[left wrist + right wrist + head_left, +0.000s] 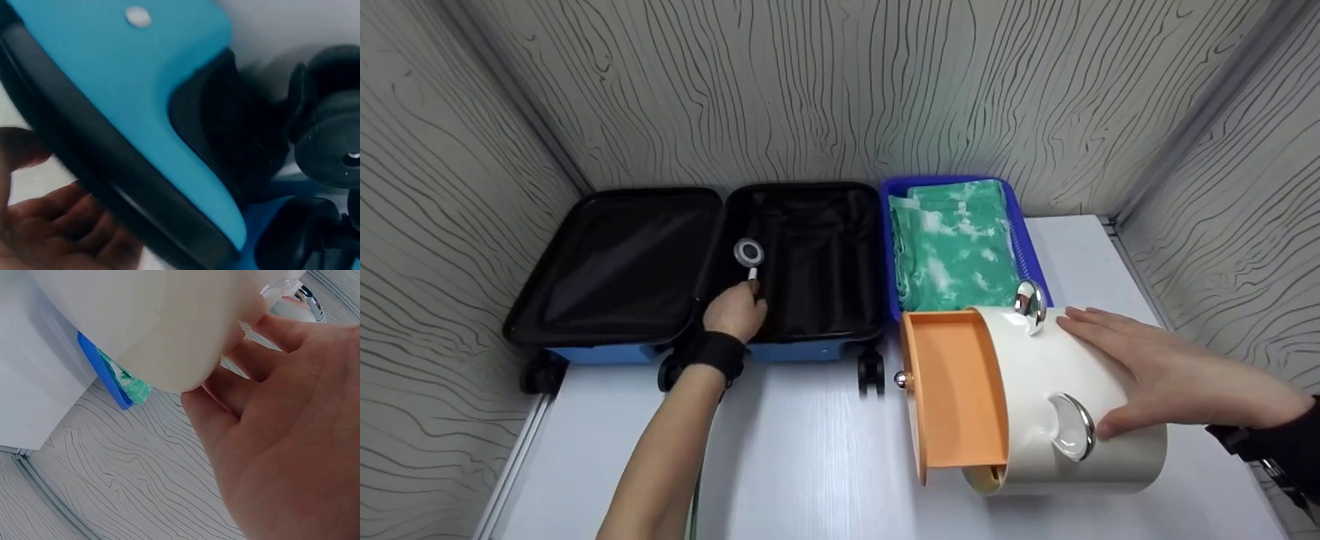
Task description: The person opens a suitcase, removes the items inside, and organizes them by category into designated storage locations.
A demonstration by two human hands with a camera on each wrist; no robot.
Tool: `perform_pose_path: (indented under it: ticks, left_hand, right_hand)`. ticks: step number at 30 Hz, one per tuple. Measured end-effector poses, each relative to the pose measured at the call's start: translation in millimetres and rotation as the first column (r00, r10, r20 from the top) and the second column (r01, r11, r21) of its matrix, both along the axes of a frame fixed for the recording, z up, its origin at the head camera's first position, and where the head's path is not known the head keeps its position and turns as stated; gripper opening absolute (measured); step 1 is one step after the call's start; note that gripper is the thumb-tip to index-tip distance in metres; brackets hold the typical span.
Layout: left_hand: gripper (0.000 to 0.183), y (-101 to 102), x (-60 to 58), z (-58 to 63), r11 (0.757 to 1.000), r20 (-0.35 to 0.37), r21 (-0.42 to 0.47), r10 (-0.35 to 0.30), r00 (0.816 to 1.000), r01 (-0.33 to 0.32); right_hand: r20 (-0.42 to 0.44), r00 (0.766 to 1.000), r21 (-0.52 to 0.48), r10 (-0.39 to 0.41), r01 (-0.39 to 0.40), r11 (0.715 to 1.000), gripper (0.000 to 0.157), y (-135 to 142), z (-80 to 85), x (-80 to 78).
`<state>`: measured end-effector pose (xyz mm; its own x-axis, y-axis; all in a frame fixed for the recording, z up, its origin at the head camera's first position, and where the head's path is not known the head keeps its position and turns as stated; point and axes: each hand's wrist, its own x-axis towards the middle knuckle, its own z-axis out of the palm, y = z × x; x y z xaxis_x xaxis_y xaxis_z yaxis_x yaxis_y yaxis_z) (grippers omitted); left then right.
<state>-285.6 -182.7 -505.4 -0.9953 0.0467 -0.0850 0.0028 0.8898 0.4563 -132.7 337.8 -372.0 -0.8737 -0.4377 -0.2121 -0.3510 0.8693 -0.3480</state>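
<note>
Head view: an open suitcase with black lining and a light-blue shell (817,285) lies on a white tabletop (810,450), its two halves side by side. The person's left hand (735,311) reaches over the right half, fingers curled around the narrow stem of a small silver-and-white object with a round, dark-centred head (748,253). The head points away from the person, near the divide between the halves; whether it touches the lining, I cannot tell. Right of the suitcase, a blue plastic basket (1023,240) holds folded green-and-white cloth (960,247). Nearer the person, a glossy white rounded cabinet with silver-trimmed fittings (1027,375) has its orange drawer (960,390) pulled out to the left. The right hand (1144,375) rests on the cabinet, fingers and thumb spread.

The step in hand looks like setting the small object into the suitcase. It should go best with the round head laid softly on the lining, clear of the divide, before the fingers loosen. The spread right palm should press just enough to keep the cabinet from shifting.

Left wrist view: the blue shell and black rim fill the frame, with a black wheel (332,135) at the right. Part of the left hand shows beyond the rim; its grip and the small object are hidden here.

Right wrist view: the right hand's fingers lie spread against the white cabinet, with basket and cloth partly visible beyond.
</note>
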Motion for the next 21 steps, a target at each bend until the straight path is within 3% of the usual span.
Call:
perform_pose_path:
  ticks: [6, 13, 21]
  left_hand:
    - [0.035, -10, -15.2, -15.3, 0.996, 0.123, -0.057, 0.068, 0.99, -0.061]
    - [0.032, -13, -24.6, -32.7, 0.986, 0.133, -0.03, 0.166, 0.977, -0.163]
    - [0.02, -8, -28.8, -38.7, 0.976, 0.126, 0.014, 0.215, 0.968, -0.218]
  right_hand:
    - [-0.004, 1.0, -0.008, 0.001, -0.002, 1.0, 0.127, 0, -0.6, 1.3]
    - [-0.002, 1.0, -0.022, 0.007, -0.007, 1.0, 0.126, -1, 2.5, 3.5]
    - [0.003, 1.0, -0.015, -0.017, 0.017, 1.0, 0.123, -1, 6.3, 5.9]
